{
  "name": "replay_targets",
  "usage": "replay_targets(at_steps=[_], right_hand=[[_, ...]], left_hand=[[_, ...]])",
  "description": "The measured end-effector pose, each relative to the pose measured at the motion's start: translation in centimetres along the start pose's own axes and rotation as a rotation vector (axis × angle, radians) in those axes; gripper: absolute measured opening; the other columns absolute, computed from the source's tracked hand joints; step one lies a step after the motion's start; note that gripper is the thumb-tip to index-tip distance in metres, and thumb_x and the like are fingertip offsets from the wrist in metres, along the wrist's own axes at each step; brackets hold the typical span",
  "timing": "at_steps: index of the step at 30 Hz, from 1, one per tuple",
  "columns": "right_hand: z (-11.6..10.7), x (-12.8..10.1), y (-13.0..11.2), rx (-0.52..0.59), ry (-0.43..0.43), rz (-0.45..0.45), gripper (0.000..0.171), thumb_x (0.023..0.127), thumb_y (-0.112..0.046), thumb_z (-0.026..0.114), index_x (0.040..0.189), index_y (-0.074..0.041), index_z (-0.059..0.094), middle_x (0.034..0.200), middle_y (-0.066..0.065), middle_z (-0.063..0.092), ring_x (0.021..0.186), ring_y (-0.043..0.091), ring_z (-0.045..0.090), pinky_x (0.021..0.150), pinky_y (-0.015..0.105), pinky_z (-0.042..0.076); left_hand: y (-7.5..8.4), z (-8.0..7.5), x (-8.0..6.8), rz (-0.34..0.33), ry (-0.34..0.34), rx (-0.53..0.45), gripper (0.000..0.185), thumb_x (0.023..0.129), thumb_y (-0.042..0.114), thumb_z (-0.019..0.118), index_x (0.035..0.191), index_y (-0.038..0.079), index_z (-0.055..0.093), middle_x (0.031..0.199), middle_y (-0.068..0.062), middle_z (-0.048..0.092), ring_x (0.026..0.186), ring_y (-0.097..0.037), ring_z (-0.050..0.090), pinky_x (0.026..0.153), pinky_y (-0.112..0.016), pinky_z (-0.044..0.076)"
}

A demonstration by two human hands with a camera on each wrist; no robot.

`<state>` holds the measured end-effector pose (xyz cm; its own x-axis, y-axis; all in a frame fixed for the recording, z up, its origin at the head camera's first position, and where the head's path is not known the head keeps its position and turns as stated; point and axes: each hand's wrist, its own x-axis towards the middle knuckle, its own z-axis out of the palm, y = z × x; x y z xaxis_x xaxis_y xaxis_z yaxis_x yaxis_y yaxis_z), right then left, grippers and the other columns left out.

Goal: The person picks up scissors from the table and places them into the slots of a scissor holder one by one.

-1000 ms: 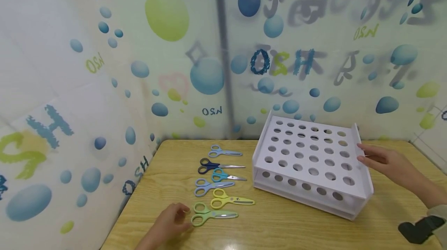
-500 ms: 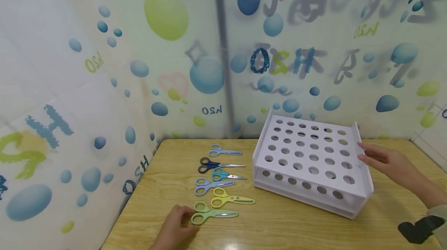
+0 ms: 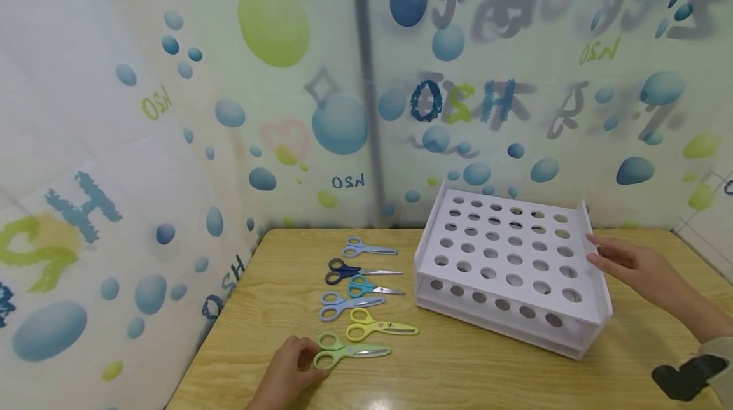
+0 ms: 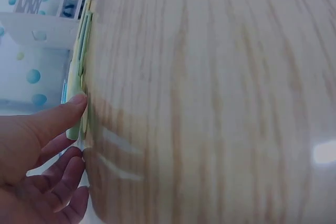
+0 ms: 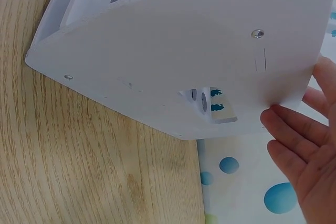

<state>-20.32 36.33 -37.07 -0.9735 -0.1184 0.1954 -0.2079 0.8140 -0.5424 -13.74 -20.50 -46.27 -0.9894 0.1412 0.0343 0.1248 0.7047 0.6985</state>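
Since a second ago, left hand [image 3: 289, 372] has crept in onto the green scissors' [image 3: 349, 351] handle loops; right hand [image 3: 635, 267] unmoved.
Progress, judged: nothing racked. Left fingers [image 4: 58, 121] curl at the handle, thumb touching; a firm grasp cannot be confirmed. Scissors lie flat on the wooden table [image 3: 458, 372], nearest the front of the row. Right hand lies flat-fingered against the white perforated rack's [image 3: 504, 257] side wall [image 5: 173, 66]. Count: six scissors (green, yellow, two light blue, teal, navy), one rack, all holes vacant.
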Motion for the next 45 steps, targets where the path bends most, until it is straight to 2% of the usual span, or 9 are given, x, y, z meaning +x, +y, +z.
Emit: replay_targets(at_steps=[2, 6, 11, 15, 18, 29, 35, 39, 45], right_hand=[[0.0, -0.1, 0.0, 0.003, -0.010, 0.008, 0.056, 0.090, -0.028, 0.059, 0.130, 0.008, 0.044, 0.120, 0.037, 0.047, 0.096, 0.021, 0.060, 0.065, 0.022, 0.050], [-0.1, -0.1, 0.1, 0.010, -0.011, 0.012, 0.057, 0.090, -0.030, 0.059, 0.131, 0.008, 0.044, 0.119, 0.037, 0.048, 0.088, -0.009, 0.050, 0.063, 0.019, 0.048], [-0.1, 0.0, 0.3, 0.015, -0.011, 0.005, 0.057, 0.090, -0.029, 0.059, 0.131, 0.008, 0.044, 0.119, 0.037, 0.048, 0.086, -0.015, 0.044, 0.063, 0.016, 0.047], [0.1, 0.0, 0.2, 0.015, -0.012, 0.007, 0.056, 0.091, -0.028, 0.058, 0.131, 0.009, 0.043, 0.120, 0.038, 0.047, 0.093, 0.007, 0.059, 0.066, 0.028, 0.052], [0.2, -0.1, 0.2, 0.009, -0.010, 0.001, 0.055, 0.092, -0.026, 0.057, 0.131, 0.009, 0.042, 0.119, 0.039, 0.046, 0.102, 0.044, 0.053, 0.070, 0.045, 0.051], [0.4, 0.0, 0.4, 0.006, -0.001, -0.011, 0.054, 0.091, -0.025, 0.058, 0.131, 0.010, 0.043, 0.118, 0.039, 0.047, 0.103, 0.050, 0.048, 0.069, 0.047, 0.050], [0.2, 0.1, 0.6, 0.003, 0.007, -0.008, 0.055, 0.091, -0.028, 0.058, 0.130, 0.009, 0.044, 0.117, 0.038, 0.049, 0.094, 0.016, 0.060, 0.066, 0.037, 0.053], [0.1, 0.0, 0.7, 0.008, 0.017, -0.011, 0.055, 0.090, -0.029, 0.059, 0.130, 0.007, 0.045, 0.116, 0.037, 0.050, 0.085, -0.018, 0.040, 0.064, 0.034, 0.052], [0.2, 0.0, 0.8, 0.014, 0.015, -0.009, 0.056, 0.090, -0.029, 0.059, 0.130, 0.008, 0.045, 0.116, 0.037, 0.050, 0.087, -0.009, 0.050, 0.063, 0.029, 0.051]], left_hand=[[-0.1, -0.1, 0.0, 0.000, -0.017, -0.018, 0.031, 0.065, 0.016, 0.082, 0.087, 0.005, 0.063, 0.081, -0.001, 0.050, 0.072, -0.012, 0.048, 0.062, -0.023, 0.043], [0.0, -0.4, 0.1, -0.003, -0.056, -0.060, 0.032, 0.066, 0.016, 0.082, 0.088, 0.003, 0.062, 0.080, -0.001, 0.053, 0.071, -0.013, 0.050, 0.060, -0.023, 0.045], [0.1, -0.7, 0.0, 0.023, -0.088, -0.155, 0.032, 0.067, 0.011, 0.081, 0.088, 0.001, 0.058, 0.076, -0.002, 0.056, 0.066, -0.009, 0.053, 0.057, -0.022, 0.046], [0.2, -1.0, 0.0, 0.075, -0.109, -0.213, 0.032, 0.069, 0.006, 0.079, 0.088, 0.000, 0.054, 0.074, -0.005, 0.057, 0.063, -0.005, 0.053, 0.056, -0.022, 0.047], [0.4, -1.3, 0.0, 0.101, -0.112, -0.223, 0.032, 0.069, 0.006, 0.079, 0.088, 0.000, 0.053, 0.074, -0.006, 0.058, 0.063, -0.005, 0.054, 0.056, -0.022, 0.047], [1.5, -2.6, 0.2, 0.090, -0.114, -0.237, 0.028, 0.072, 0.001, 0.075, 0.094, -0.002, 0.059, 0.074, -0.004, 0.058, 0.062, -0.007, 0.054, 0.056, -0.022, 0.047], [2.6, -3.2, 0.4, 0.132, -0.101, -0.232, 0.023, 0.076, -0.003, 0.070, 0.096, -0.003, 0.061, 0.077, -0.005, 0.059, 0.066, -0.009, 0.057, 0.059, -0.023, 0.050], [3.6, -3.4, 0.5, 0.140, -0.097, -0.227, 0.021, 0.077, -0.003, 0.069, 0.097, -0.002, 0.063, 0.082, -0.006, 0.061, 0.069, -0.011, 0.059, 0.061, -0.023, 0.051], [4.8, -3.7, 0.8, 0.106, -0.107, -0.241, 0.021, 0.079, -0.006, 0.066, 0.100, -0.001, 0.064, 0.091, -0.013, 0.062, 0.073, -0.015, 0.061, 0.063, -0.023, 0.051]])
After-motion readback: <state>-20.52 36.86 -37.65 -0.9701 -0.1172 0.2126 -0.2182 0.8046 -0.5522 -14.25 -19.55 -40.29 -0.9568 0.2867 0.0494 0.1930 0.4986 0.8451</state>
